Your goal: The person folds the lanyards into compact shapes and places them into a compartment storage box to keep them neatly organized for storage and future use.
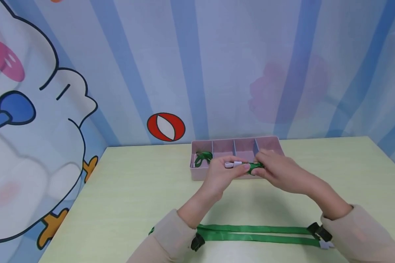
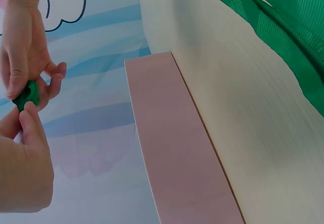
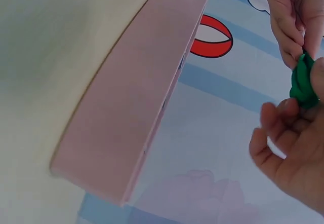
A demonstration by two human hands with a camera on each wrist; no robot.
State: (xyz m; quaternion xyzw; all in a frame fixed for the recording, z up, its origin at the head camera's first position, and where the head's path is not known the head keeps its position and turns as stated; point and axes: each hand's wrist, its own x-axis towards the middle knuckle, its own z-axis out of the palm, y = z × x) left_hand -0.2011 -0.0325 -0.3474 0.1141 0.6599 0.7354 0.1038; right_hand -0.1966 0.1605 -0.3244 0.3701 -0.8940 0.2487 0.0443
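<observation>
In front of the pink box, a folded green lanyard (image 1: 255, 167) with a whitish end (image 1: 233, 164) is held up between both hands. My left hand (image 1: 218, 174) pinches it near the whitish end, thumb in front. The fingers of my right hand (image 1: 281, 171) grip its green folds from the other side. The left wrist view shows the green bundle (image 2: 28, 96) squeezed between the fingertips of both hands. From the right wrist, the layered folds (image 3: 304, 79) appear, with some right-hand fingers loosely bent beside them.
The pink divided box (image 1: 202, 174) stands against the patterned backdrop, another bundled green lanyard (image 1: 203, 157) in its left compartment. Nearer, long green straps (image 1: 253, 228) stretch across the table (image 1: 125, 182) between the forearms, with black buckles (image 1: 319, 231) at their ends.
</observation>
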